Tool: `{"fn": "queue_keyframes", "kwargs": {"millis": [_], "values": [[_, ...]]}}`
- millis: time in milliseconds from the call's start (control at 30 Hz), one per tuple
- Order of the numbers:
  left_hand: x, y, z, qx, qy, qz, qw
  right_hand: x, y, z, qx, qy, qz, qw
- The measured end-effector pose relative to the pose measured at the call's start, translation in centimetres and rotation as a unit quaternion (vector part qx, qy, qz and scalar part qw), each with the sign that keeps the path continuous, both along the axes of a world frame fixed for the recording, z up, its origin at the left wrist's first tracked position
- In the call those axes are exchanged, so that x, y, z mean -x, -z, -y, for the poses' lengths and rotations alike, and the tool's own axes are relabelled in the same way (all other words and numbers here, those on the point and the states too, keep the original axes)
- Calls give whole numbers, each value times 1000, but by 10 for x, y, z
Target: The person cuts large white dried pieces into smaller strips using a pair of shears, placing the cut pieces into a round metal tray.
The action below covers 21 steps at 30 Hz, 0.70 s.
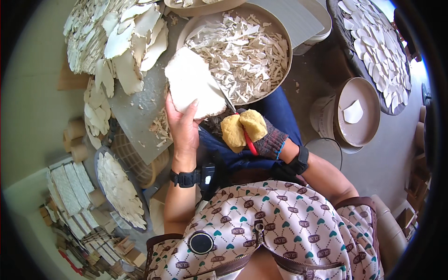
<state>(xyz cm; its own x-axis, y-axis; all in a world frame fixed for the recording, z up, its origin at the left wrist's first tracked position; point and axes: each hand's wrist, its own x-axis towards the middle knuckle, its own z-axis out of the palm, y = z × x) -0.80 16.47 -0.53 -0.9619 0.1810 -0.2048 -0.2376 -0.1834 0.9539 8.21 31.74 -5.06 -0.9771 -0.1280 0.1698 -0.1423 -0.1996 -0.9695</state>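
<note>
My left hand (183,125) holds a flat white chunk (191,83), thumb on its top face, above my lap. My right hand (254,130), in a dark knitted glove with yellow padded fingertips, grips a red-handled knife (243,130). Its thin blade lies against the right edge of the white chunk. Just behind the chunk sits a round tan tray (288,51) full of thin white shavings.
A heap of white flat pieces (116,37) lies on a grey board at upper left. A dark round tray (373,46) of white pieces is at upper right. A tan lid on a white bucket (359,112) holds one piece. A plate of pieces (119,186) and stacked boxes sit at lower left.
</note>
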Motion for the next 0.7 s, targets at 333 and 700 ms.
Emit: {"fn": "queue_keyframes", "kwargs": {"millis": [333, 700], "values": [[-7, 1, 14, -34, 10, 42, 998, -9, 5, 10, 221, -35, 180, 958], [-3, -3, 66, -67, -2, 42, 997, 1, 40, 27, 411, -198, 142, 878]]}}
